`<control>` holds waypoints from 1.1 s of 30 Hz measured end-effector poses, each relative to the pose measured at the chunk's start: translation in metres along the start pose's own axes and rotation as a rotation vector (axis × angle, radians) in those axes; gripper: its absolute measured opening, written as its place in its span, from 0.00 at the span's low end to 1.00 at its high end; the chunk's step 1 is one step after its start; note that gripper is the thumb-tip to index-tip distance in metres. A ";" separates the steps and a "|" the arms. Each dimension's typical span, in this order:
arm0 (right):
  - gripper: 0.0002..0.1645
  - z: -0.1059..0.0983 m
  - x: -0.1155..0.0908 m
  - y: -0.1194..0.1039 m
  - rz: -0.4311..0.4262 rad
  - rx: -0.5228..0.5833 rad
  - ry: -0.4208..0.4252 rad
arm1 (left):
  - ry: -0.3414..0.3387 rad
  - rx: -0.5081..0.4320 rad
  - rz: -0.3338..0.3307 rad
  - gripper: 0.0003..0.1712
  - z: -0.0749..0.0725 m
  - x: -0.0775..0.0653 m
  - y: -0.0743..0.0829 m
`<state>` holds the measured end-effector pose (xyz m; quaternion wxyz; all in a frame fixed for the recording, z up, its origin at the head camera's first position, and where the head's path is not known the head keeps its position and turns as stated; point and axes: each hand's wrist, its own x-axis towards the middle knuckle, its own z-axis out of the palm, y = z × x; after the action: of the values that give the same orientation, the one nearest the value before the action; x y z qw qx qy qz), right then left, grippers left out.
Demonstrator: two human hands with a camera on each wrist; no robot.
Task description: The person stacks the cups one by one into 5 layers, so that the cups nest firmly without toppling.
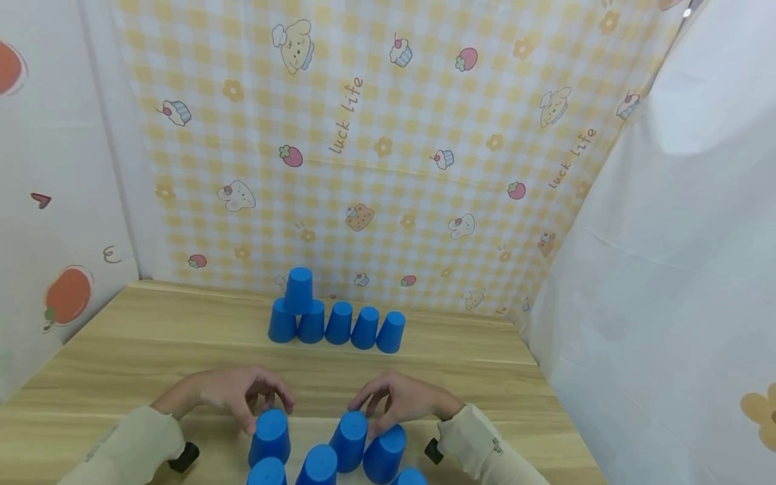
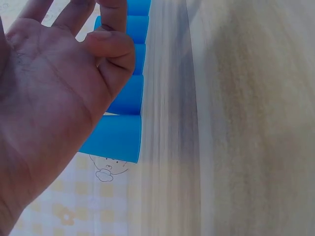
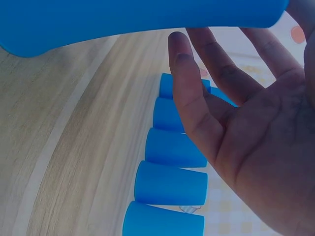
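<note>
Blue cups stand upside down in front of me. My left hand [image 1: 239, 394] hovers behind the nearest left cup [image 1: 269, 434], thumb at its left edge, fingers loosely curved past its top. Nothing shows between those fingers in the left wrist view. My right hand [image 1: 403, 399] reaches over two neighbouring cups, one on the left [image 1: 349, 441] and one on the right [image 1: 384, 455]. Its fingertips are at the left one's top, its thumb between the two. A large blue cup [image 3: 138, 19] crosses the top of the right wrist view, in front of the loosely bent fingers.
More blue cups, including a front one [image 1: 318, 465], are partly cut off at the bottom. Across the wooden table [image 1: 473, 377], several cups form a row before the checked cloth [image 1: 388, 175]. One cup [image 1: 299, 291] sits on top of the two leftmost [image 1: 282, 323].
</note>
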<state>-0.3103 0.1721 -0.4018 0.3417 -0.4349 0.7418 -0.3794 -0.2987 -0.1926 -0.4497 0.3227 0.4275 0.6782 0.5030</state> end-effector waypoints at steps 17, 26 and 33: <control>0.25 0.003 0.001 -0.005 0.013 0.003 -0.004 | 0.043 0.020 0.041 0.27 0.004 0.005 0.002; 0.24 0.003 0.001 -0.001 -0.005 -0.020 -0.008 | 0.165 0.128 0.038 0.21 0.007 0.012 0.004; 0.23 0.004 0.001 0.000 -0.032 -0.028 0.002 | 0.277 0.226 0.039 0.20 0.010 0.016 0.003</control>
<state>-0.3072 0.1704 -0.4041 0.3286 -0.4508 0.7404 -0.3749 -0.2959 -0.1737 -0.4502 0.1665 0.4008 0.7599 0.4839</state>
